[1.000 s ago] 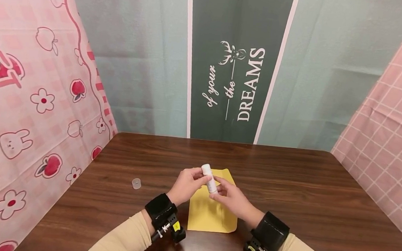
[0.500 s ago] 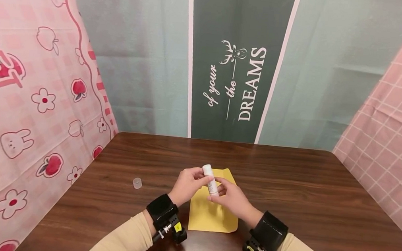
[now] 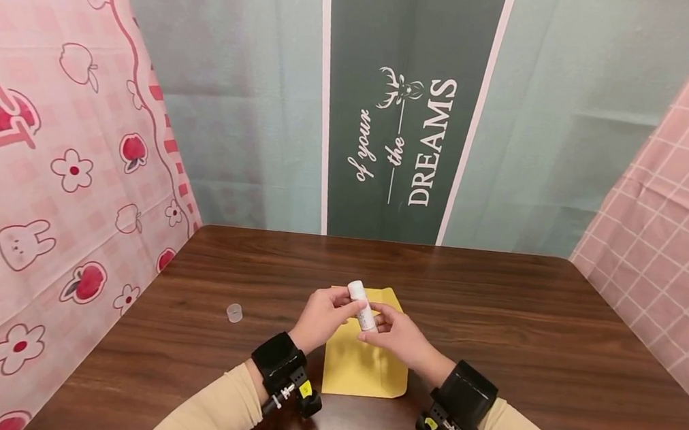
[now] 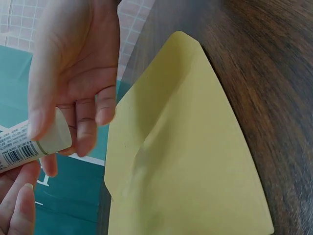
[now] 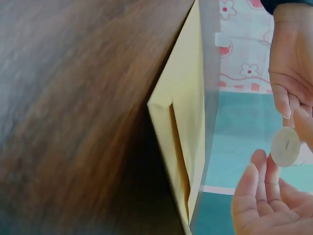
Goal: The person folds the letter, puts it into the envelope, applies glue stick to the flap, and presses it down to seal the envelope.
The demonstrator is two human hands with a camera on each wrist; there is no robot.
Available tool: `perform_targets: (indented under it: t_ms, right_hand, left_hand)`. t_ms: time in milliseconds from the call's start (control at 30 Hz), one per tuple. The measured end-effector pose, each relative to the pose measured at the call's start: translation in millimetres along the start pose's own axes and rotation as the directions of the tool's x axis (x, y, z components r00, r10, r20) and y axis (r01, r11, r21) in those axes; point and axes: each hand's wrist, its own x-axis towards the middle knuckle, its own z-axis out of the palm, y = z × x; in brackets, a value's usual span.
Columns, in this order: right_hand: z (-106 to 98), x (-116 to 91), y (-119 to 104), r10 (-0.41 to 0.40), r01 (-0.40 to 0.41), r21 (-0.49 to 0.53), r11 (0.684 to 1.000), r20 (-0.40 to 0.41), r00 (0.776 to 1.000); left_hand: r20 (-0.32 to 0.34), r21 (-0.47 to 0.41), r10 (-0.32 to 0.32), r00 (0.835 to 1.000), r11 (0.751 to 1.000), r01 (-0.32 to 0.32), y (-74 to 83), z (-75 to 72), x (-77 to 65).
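White tube [image 3: 365, 318], one, held in both hands, raised above the desk [image 3: 524, 340]. Left hand [image 3: 322, 317]: pinches the upper, far part, thumb across the side, fingers behind. Right hand [image 3: 398, 339]: thumb and curled fingers about the lower, near end, spread a little wider than the left. The tube lies between the two hands, touching both; neither is farther from it.

Axis of tube: tilted, running from far left at the top to near right at the bottom, so each hand has its own end. Barcode [image 4: 20, 154] and small print on the side, seen in the left wrist view; print too small to read. One flat round end turned toward the right wrist camera.

Yellow envelope [image 3: 361, 373], one, lying on the desk directly beneath the hands, long side near to far, tapered flap at the far end. Tube appears apart from it. A gap along one edge shows in the right wrist view.

Clear plastic cap [image 3: 234, 312], one, on the desk to the left, well apart from the envelope; left hand is the nearer. Whether it fits the tube, cannot be told.

Black wrist straps [image 3: 277, 363], two, each with a small camera, over beige sleeves [image 3: 211, 408].

Surround: pink printed cloth [image 3: 71, 171] at left, grey-green lettered curtain [image 3: 374, 224] at the far side, pink grid cloth [image 3: 676, 223] at right.
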Motion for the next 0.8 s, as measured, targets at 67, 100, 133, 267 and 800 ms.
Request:
perform_targets:
  t_ms: [67,100,133,267,800]
  right_hand:
    - [-1,0,0,0.004,-0.004,0.015,1.0,-0.008,1.0]
    - [-3,-1,1,0.006,-0.006,0.042,0.999,0.009,1.0]
    - [-4,-2,1,0.01,-0.013,0.08,0.997,0.036,0.999]
    - [-10,-4,2,0.035,-0.066,0.219,0.973,0.145,0.989]
    - [-12,-6,3,-0.019,-0.005,0.144,0.99,0.167,0.986]
  left_hand:
    - [0.007,-0.005,0.0,1.0,1.0,0.0,0.3,-0.2,-0.1]
    - [0.012,-0.016,-0.002,1.0,1.0,0.002,0.3,-0.6,-0.3]
    - [0.02,-0.022,-0.005,1.0,1.0,0.005,0.2,-1.3,-0.3]
    - [0.032,-0.073,-0.012,0.999,0.997,0.015,0.3,-3.8,-0.7]
    - [0.034,-0.055,-0.01,0.999,0.998,0.012,1.8,-4.1,-3.7]
